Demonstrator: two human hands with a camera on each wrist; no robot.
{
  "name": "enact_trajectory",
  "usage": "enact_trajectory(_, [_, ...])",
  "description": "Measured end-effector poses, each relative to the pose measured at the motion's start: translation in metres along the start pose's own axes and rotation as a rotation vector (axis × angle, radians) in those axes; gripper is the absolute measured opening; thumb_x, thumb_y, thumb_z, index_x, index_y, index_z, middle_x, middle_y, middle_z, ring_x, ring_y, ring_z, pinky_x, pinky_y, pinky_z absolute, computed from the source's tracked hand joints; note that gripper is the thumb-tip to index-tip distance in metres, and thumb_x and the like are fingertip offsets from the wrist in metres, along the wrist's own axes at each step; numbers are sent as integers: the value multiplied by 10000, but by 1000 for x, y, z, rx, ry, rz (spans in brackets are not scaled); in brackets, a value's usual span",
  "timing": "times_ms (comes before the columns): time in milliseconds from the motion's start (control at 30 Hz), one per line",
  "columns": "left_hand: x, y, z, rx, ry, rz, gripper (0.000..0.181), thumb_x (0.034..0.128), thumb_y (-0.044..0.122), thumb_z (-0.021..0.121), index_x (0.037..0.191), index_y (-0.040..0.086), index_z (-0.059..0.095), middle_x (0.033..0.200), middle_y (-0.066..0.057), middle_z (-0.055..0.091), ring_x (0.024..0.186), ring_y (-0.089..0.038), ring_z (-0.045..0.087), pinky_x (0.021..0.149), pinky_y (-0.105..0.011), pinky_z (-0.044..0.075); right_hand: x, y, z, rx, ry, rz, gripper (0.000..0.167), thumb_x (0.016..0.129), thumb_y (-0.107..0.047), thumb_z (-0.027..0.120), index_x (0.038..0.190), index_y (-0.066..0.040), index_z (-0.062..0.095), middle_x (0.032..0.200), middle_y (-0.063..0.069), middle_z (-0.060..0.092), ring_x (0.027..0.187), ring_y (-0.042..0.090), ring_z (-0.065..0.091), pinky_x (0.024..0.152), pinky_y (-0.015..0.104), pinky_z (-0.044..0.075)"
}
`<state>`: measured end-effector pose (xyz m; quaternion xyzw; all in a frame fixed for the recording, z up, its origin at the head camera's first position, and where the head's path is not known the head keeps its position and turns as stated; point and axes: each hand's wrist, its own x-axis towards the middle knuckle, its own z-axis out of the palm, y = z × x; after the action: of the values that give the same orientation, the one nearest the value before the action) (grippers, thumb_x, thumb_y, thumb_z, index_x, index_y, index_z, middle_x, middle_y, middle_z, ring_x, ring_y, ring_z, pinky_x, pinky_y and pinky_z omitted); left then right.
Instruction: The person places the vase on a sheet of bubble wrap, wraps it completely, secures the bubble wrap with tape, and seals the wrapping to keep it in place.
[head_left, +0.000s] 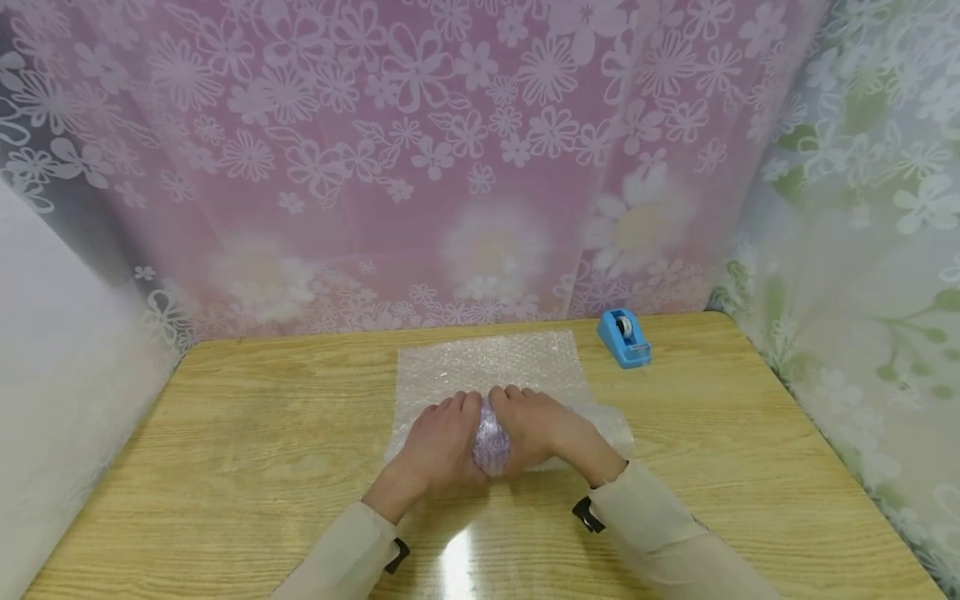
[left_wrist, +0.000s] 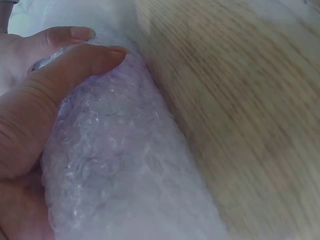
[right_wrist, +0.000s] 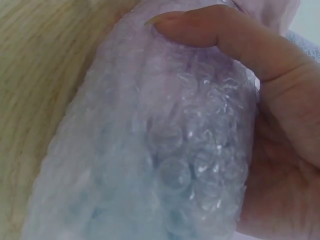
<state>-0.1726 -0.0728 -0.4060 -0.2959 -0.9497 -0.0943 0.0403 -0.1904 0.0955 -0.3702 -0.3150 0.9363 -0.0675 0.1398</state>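
Clear bubble wrap (head_left: pixel 491 358) lies spread on the wooden table, and its near end is rolled into a thick bundle (head_left: pixel 491 446). A purplish tint shows through the layers; what is wrapped inside cannot be made out. My left hand (head_left: pixel 442 437) grips the bundle from the left, its thumb (left_wrist: pixel 75 67) bent over the near side. From the right, my right hand (head_left: pixel 534 425) holds it too, with the thumb (right_wrist: pixel 200 27) pressing on the bubbles. A loose end of wrap (head_left: pixel 613 429) sticks out past the right hand. The bundle's underside is hidden.
A blue tape dispenser (head_left: pixel 625 340) stands near the back right of the table (head_left: pixel 262 467). Flowered pink cloth (head_left: pixel 420 167) hangs behind the table, and a pale flowered one (head_left: pixel 855 292) hangs along the right side.
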Motion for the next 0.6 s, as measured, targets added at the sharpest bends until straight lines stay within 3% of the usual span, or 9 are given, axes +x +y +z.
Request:
enact_trajectory(300, [8, -6, -3, -71, -67, 21, 816, 542, 414, 871, 1134, 32, 459, 944, -36, 517, 827, -186, 542, 709, -343, 506, 6, 5, -6, 85, -96, 36, 659, 622, -253, 852, 1105, -52, 452, 930, 45, 499, 848, 206, 515, 799, 364, 470])
enact_trajectory(600, [19, -13, -10, -156, -204, 6, 812, 546, 384, 892, 1138, 46, 451, 947, -19, 516, 848, -173, 559, 740, -320, 508, 15, 13, -13, 217, -195, 43, 637, 629, -185, 849, 1102, -51, 444, 942, 36, 501, 862, 179, 518, 813, 349, 467])
